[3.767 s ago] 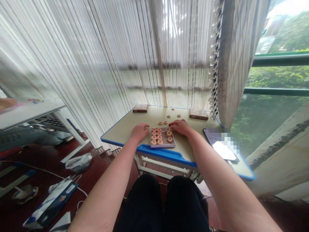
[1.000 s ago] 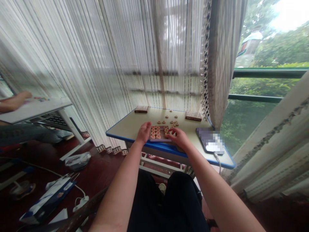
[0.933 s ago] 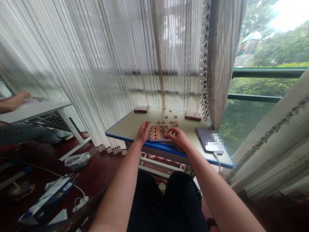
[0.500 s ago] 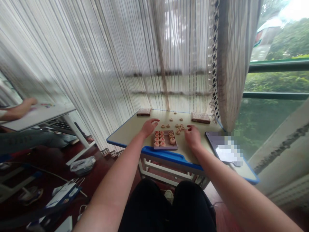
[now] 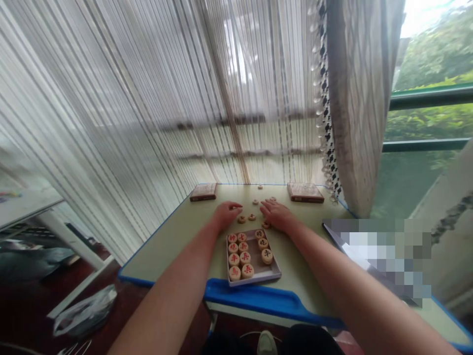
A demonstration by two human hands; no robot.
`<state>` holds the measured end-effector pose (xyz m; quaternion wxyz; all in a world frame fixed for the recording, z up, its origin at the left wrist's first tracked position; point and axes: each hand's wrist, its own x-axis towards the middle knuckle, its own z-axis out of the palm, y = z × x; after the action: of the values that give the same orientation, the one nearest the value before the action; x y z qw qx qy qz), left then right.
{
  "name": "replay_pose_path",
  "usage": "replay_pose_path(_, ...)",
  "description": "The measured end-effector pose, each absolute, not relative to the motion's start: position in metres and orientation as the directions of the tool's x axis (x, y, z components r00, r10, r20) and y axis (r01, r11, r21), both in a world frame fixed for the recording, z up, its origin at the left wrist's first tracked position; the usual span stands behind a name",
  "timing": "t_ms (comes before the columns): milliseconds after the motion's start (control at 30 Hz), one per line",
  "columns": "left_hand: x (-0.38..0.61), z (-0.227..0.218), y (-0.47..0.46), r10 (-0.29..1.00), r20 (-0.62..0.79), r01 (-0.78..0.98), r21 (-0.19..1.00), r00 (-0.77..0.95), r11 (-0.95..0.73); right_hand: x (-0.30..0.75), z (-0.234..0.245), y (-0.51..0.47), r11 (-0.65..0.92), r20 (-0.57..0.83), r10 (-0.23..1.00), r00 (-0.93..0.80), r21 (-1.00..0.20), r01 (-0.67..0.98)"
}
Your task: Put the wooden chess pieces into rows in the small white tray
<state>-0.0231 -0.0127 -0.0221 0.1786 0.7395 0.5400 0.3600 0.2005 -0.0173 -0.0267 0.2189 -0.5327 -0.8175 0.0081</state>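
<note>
In the head view, a shallow box [image 5: 258, 274] holds round wooden Chinese chess pieces, red-marked ones [image 5: 245, 258] in two columns at the left and dark-marked ones [image 5: 266, 255] at the right. Beyond the box, my left hand [image 5: 226, 215] hovers or rests beside a loose piece [image 5: 241, 219], its fingers stretched out and nothing visible in them. My right hand [image 5: 278, 215] lies palm down, fingers spread, over the area where pieces were. A piece [image 5: 265, 225] peeks out at its near edge, and another [image 5: 272, 198] at its far side. What is under the palm is hidden.
Two brown flat boxes, one at left [image 5: 204, 192] and one at right [image 5: 305, 192], lie at the table's far edge. A dark flat board [image 5: 334, 236], partly blurred out, is on the right. A curtain [image 5: 166, 98] hangs behind the blue-edged table [image 5: 166, 236].
My right hand has moved forward over the loose pieces, and its curled fingers have spread. The view has moved closer to the table. My left hand stays stretched out near the loose pieces.
</note>
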Motion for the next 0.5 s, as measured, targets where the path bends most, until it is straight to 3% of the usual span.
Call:
replay_pose_path(67, -0.024, -0.023, -0.013, 0.918, 0.347, 0.694, 0.614, 0.19, -0.376, 0.201, -0.022, -0.014, 0.429, 0.466, 0.842, -0.272, -0.273, 0.861)
replay_pose_path(133, -0.024, -0.021, -0.014, 0.918, 0.342, 0.715, 0.589, 0.201, -0.376, 0.201, -0.018, -0.012, 0.329, 0.601, 0.793, -0.098, -0.288, 0.899)
replay_pose_path(200, -0.023, -0.019, -0.015, 0.917, 0.34, 0.73, 0.571, 0.207, -0.376, 0.202, -0.018, -0.008, 0.215, 0.646, 0.763, 0.029, -0.295, 0.931)
replay_pose_path(367, -0.023, -0.02, -0.018, 0.91, 0.361, 0.731, 0.563, 0.203, -0.386, 0.207, -0.026, 0.01, 0.245, 0.38, 0.919, -0.102, -0.349, 0.905)
replay_pose_path(500, -0.022, -0.02, -0.02, 0.911, 0.366, 0.735, 0.563, 0.187, -0.377, 0.213, -0.029, 0.02, 0.221, 0.35, 0.934, -0.071, -0.409, 0.886)
